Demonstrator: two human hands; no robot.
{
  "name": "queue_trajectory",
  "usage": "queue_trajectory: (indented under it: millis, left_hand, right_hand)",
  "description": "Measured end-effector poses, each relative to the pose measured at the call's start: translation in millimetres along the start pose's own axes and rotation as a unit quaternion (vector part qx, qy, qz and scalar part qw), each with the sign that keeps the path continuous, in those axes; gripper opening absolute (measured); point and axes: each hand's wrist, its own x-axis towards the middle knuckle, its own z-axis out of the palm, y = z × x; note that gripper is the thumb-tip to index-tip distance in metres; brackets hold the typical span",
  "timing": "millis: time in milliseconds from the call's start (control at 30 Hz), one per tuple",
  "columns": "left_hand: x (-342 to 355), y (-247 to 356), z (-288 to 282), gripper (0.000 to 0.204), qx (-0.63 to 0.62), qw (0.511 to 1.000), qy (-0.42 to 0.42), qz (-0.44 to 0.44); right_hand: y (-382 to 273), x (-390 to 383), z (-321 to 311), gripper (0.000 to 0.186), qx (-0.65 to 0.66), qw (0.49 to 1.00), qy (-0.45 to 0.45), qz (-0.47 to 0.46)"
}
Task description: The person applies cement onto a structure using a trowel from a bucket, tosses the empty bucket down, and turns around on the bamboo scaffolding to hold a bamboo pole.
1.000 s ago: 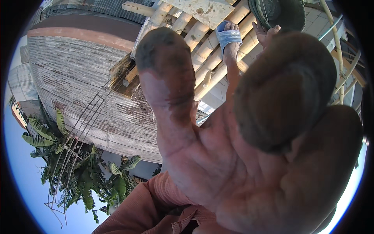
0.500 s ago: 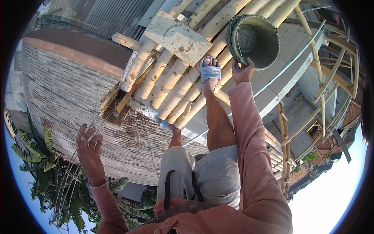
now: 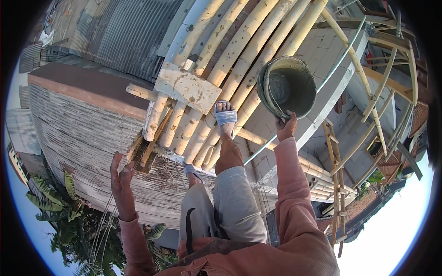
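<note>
My right hand [image 3: 286, 126] grips the near rim of a dark, mortar-stained bucket [image 3: 291, 87], held out over the bamboo poles and the block wall. The bucket tilts so that I see into it; its inside looks bare apart from grey residue. A thin wire handle hangs along its left side. Away to the left, my left hand [image 3: 122, 180] is in the air with fingers apart and nothing in it. My sandalled feet [image 3: 225, 115] are on the row of bamboo poles [image 3: 244, 69].
A stained flat board [image 3: 188, 87] lies across the poles beside my front foot. Below on the left is a weathered wooden surface [image 3: 87, 138]. A grey block wall [image 3: 317, 106] runs along the right, with a bamboo ladder [image 3: 336, 170] and pole framing beyond. Thin wires [image 3: 103, 225] hang at lower left.
The view has shifted, so the poles and board sit lower and further left. My right hand still holds the bucket, which appears lower. My left hand has moved slightly right, fingers still apart.
</note>
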Motion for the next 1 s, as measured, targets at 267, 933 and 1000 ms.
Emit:
queue_trajectory:
  millis: [267,933,1000]
  left_hand:
    - [-54,-67,-77,0.085,0.148,0.943,-0.071,-0.288]
    - [-40,237,63,0.024,0.214,0.874,-0.436,-0.020]
    - [-10,289,76,0.031,0.052,0.936,-0.330,-0.107]
  right_hand:
    - [-80,-101,-82,0.030,0.014,0.996,0.048,0.078]
    - [-149,-207,-73,0.028,0.168,0.949,0.176,0.201]
    - [-168,-201,-51,0.028,0.180,0.941,0.199,0.206]
